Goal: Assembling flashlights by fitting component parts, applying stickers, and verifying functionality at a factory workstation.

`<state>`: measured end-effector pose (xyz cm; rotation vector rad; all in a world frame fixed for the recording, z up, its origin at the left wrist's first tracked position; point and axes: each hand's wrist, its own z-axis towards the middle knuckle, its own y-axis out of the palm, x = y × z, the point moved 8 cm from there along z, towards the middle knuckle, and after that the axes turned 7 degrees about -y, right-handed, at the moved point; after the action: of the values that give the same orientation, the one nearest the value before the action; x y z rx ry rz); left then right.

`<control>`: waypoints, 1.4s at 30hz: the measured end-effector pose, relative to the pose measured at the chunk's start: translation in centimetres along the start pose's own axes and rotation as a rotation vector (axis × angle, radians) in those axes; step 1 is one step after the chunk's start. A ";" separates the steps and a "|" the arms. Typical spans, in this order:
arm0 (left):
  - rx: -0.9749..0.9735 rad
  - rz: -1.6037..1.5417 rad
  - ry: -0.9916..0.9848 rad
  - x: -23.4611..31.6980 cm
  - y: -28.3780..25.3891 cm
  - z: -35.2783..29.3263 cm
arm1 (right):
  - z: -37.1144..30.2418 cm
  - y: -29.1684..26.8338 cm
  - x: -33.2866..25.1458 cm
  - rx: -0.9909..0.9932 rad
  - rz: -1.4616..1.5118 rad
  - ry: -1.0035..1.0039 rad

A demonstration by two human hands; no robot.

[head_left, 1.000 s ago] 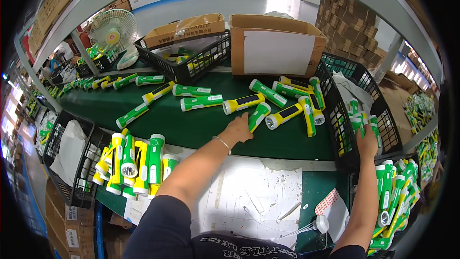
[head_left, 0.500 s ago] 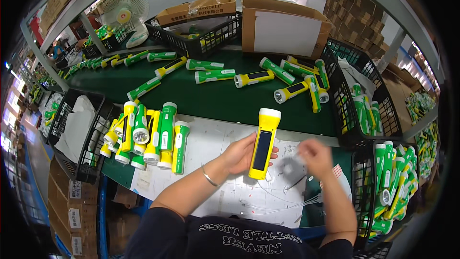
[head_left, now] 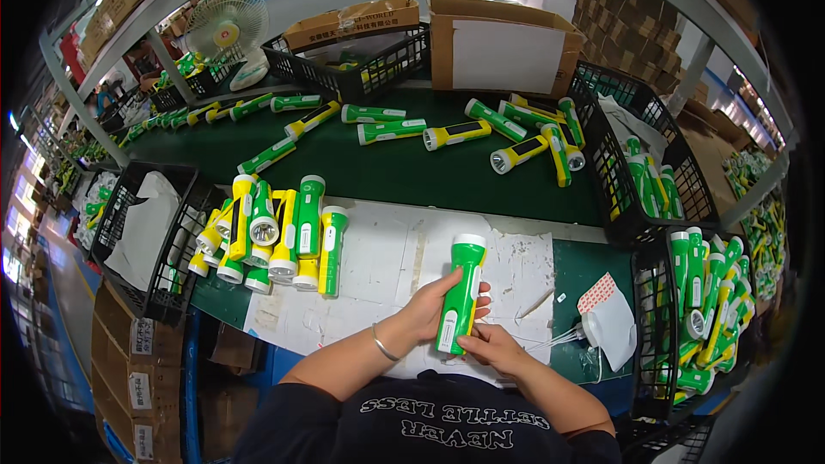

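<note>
A green and yellow flashlight [head_left: 461, 299] with a white head stands tilted in front of me, its green side facing up. My left hand [head_left: 430, 305] is wrapped round its body from the left. At the tail end, the thumb and fingers of my right hand [head_left: 497, 349] grip it; part of those fingers is hidden. On the left of the white work surface [head_left: 387, 249] several green and yellow flashlights [head_left: 285, 236] are heaped. Thin white cables lie by my right forearm, next to a round white piece [head_left: 591, 326] and a sheet with red marks [head_left: 595, 292].
A green belt [head_left: 344, 174] beyond the work surface carries scattered flashlights. Black crates stand left [head_left: 185, 245] and right [head_left: 608, 193], with another full of flashlights [head_left: 655, 326] nearer on the right. At the back are a cardboard box [head_left: 443, 56] and a fan [head_left: 225, 34].
The flashlight has turned from its yellow side with the dark panel to its green side, and sits lower. My right hand has come in from the right onto its tail end.
</note>
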<state>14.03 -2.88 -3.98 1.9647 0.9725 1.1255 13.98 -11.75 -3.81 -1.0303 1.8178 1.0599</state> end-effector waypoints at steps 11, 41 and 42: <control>0.162 0.146 0.060 0.5 -1.5 -0.1 | -1.6 -2.4 0.4 0.190 -0.044 -0.144; 0.176 0.383 0.297 3.9 -1.2 -1.9 | -3.4 5.1 -7.1 0.157 -1.312 -0.913; 0.177 0.363 0.316 3.4 -0.7 -1.9 | -2.9 3.8 -7.5 0.288 -1.251 -0.887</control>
<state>13.32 0.69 -2.46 2.2082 0.9197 1.6403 12.67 -11.28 4.95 -0.9984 0.3754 0.3077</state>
